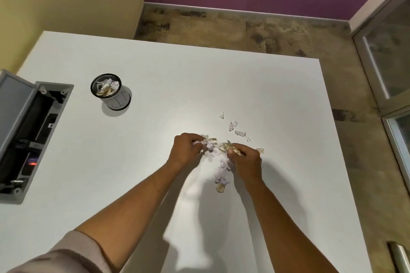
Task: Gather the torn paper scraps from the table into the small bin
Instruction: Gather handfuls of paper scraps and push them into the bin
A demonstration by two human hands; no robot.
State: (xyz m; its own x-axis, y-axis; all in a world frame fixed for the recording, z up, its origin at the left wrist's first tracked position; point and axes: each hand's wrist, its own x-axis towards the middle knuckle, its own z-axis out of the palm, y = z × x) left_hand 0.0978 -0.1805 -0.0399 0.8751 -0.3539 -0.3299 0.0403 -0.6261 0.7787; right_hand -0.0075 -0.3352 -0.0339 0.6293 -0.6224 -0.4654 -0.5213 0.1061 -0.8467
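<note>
Presently mid-gather: left hand [186, 148] and right hand [245, 157] both curled round bunched torn paper scraps [218, 148] on the white tabletop [155, 162], each grip narrow and holding paper. Best practice judged as follows: draw both hands together to compact the pile, tuck loose edges under the fingers before lifting, then carry low toward the bin to limit droppings. Stray scraps [238, 129] noted just beyond the right hand, apart from the pile; further pieces [221, 178] lying between the forearms on the near side. Likely to need a second pass, being too scattered for one grab. Light paper; prone to flutter if lifted fast.

Small bin [113, 92], round, dark-rimmed, upright at the far left of the tabletop, well apart from the pile. Already holding crumpled paper near rim level; remaining room judged limited, so pressing down advised. Open grey floor-box style compartment [28, 133] at the left edge, cables and fittings inside; no scraps seen in it.
</note>
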